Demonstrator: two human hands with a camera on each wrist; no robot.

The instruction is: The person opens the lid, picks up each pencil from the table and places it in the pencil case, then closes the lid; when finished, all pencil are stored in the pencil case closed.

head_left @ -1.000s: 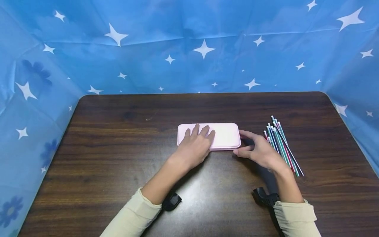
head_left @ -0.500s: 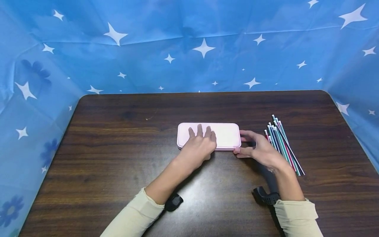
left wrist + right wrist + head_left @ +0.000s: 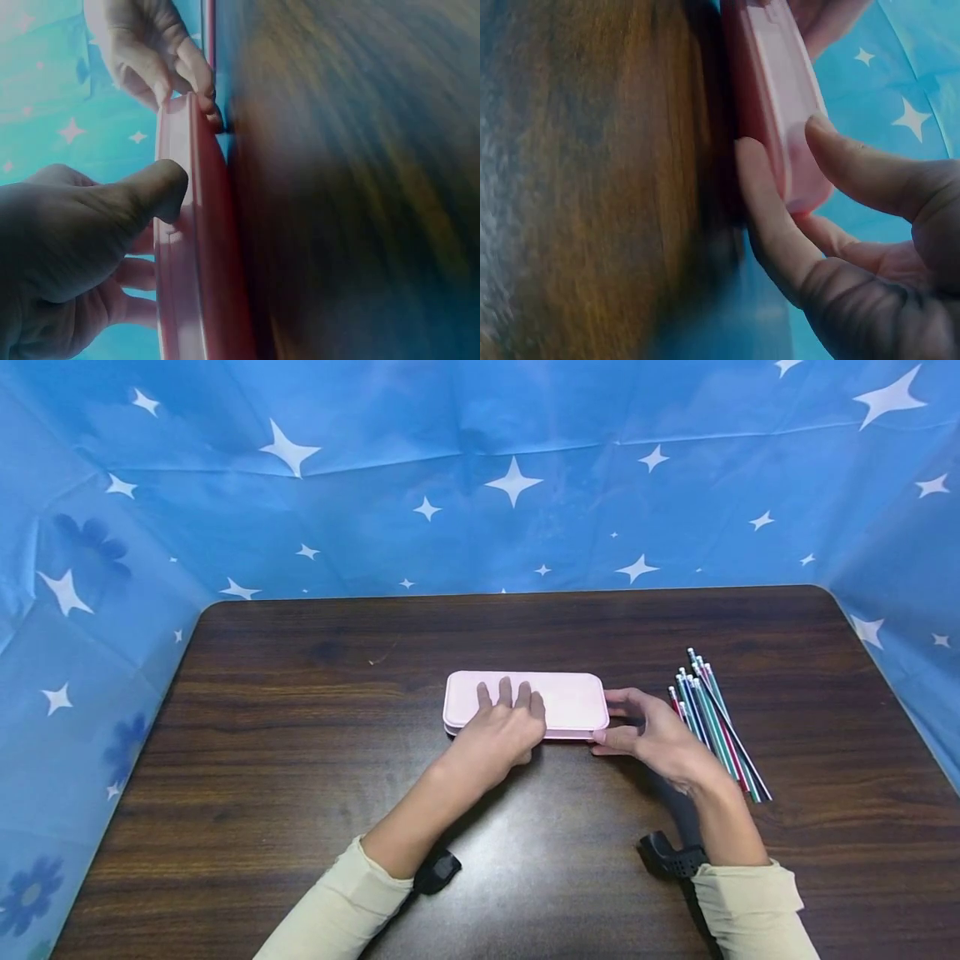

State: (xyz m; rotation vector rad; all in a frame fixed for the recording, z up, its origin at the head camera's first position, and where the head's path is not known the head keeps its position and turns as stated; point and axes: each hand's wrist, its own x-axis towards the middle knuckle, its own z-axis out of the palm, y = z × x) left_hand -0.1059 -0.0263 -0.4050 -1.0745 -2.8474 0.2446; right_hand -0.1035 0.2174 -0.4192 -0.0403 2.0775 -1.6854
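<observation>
A closed-looking pink pencil case (image 3: 573, 697) with rounded corners lies in the middle of the dark wooden table. My left hand (image 3: 502, 731) spreads its fingers over the top, while its thumb (image 3: 161, 191) presses the front side by the seam, as the left wrist view shows. At the right end my right hand (image 3: 660, 735) grips the case, thumb and fingers around the corner. The right wrist view has that thumb (image 3: 855, 165) on one edge and a finger (image 3: 765, 202) along the lower edge. A thin dark line shows beneath the lid's front left corner.
Just right of my right hand, several pencils (image 3: 716, 727) in green, blue, red and dark colours lie in a loose bundle. A blue curtain with white stars (image 3: 517, 485) hangs behind the wooden table (image 3: 300, 735) and along both its sides.
My left hand has shifted slightly right along the case, its fingers drawn closer together. The case's left end now looks slightly raised at the front. My right hand keeps its place at the right end.
</observation>
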